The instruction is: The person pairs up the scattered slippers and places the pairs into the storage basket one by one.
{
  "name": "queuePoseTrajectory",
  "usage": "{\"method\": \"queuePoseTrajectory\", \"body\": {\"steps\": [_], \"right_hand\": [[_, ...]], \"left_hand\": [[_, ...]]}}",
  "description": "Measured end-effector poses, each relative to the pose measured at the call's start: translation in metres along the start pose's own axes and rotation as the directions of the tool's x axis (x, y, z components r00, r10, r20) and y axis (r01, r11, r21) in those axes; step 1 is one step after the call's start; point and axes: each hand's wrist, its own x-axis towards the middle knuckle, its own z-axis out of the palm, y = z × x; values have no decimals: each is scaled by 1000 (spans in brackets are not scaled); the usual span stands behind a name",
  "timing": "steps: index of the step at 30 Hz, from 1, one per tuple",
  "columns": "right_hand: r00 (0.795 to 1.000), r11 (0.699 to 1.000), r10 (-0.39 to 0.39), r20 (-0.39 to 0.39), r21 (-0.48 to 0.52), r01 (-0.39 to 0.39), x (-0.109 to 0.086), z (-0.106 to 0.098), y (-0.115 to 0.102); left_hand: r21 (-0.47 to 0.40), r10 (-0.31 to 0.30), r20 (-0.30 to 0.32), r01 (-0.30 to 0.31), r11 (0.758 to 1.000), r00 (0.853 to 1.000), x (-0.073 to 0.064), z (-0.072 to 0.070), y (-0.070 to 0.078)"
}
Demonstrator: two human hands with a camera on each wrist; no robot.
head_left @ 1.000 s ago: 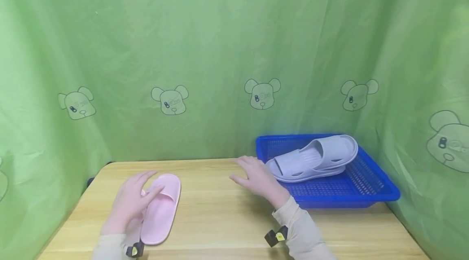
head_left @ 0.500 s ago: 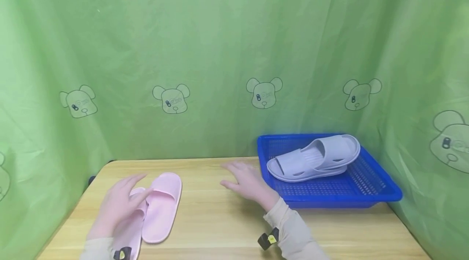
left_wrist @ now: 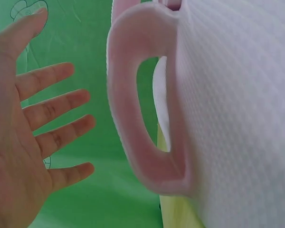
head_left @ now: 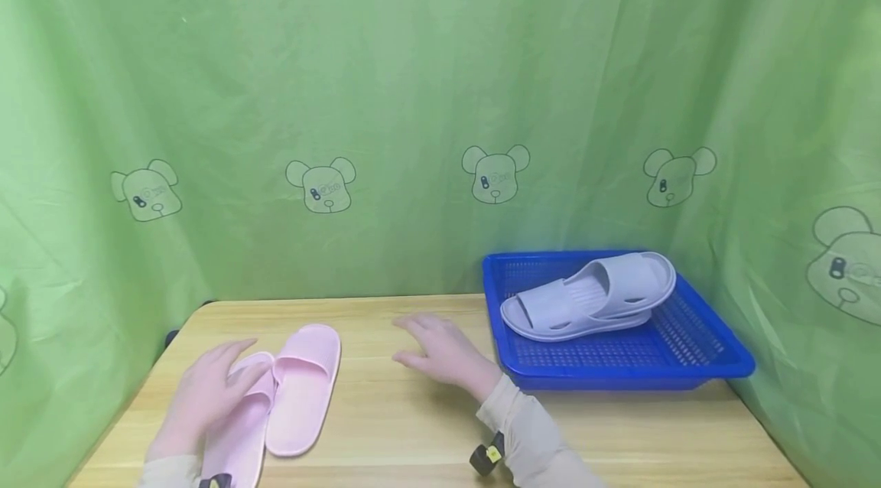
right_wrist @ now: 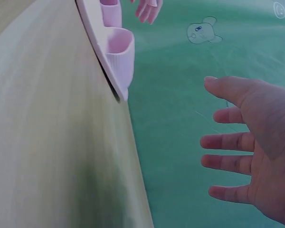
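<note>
Two pink slippers lie side by side at the table's left, toes pointing away. My left hand (head_left: 209,395) hovers over the left pink slipper (head_left: 237,442), fingers spread and holding nothing. In the left wrist view that slipper's strap (left_wrist: 128,95) shows large, apart from the fingers. The right pink slipper (head_left: 301,404) lies just beside it. My right hand (head_left: 443,354) is over the middle of the table, fingers extended, with nothing in its grasp. To its right, two pale grey slippers (head_left: 585,300) rest overlapping in a blue basket (head_left: 619,382).
The wooden table (head_left: 385,434) carries the basket at its back right. A green curtain (head_left: 413,90) with bear prints hangs behind the table and along both sides.
My left hand has drawn back to the left, uncovering more of the left pink slipper. My right hand has moved left, away from the basket. The slippers stay put.
</note>
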Motion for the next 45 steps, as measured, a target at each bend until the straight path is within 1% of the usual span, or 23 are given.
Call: {"method": "queuePoseTrajectory", "body": {"steps": [7, 11, 16, 21, 26, 32, 37, 45], "right_hand": [[999, 999, -38, 19, 1, 38, 7, 10, -9], [998, 999, -44, 48, 1, 44, 10, 17, -12], [996, 999, -39, 82, 1, 39, 13, 23, -17], [994, 999, -46, 97, -19, 48, 17, 28, -21], [993, 999, -47, 106, -13, 49, 18, 32, -25], [992, 999, -48, 115, -2, 49, 22, 37, -29], [991, 998, -59, 120, 8, 58, 28, 44, -32], [990, 997, -75, 119, 26, 72, 37, 55, -38]], "left_hand": [[-32, -36, 6, 36, 999, 999, -2, 1, -7], [-50, -56, 18, 56, 997, 998, -4, 2, -10], [-55, -61, 31, 63, 996, 998, -5, 3, -13], [-43, -63, 46, 65, 997, 997, -5, 3, -18], [-43, -74, 73, 77, 996, 995, -5, 5, -21], [-37, -93, 104, 97, 995, 990, -7, 6, -23], [-52, -105, 122, 112, 992, 987, -9, 4, -26], [-65, -150, 178, 164, 984, 972, -11, 2, -31]]}}
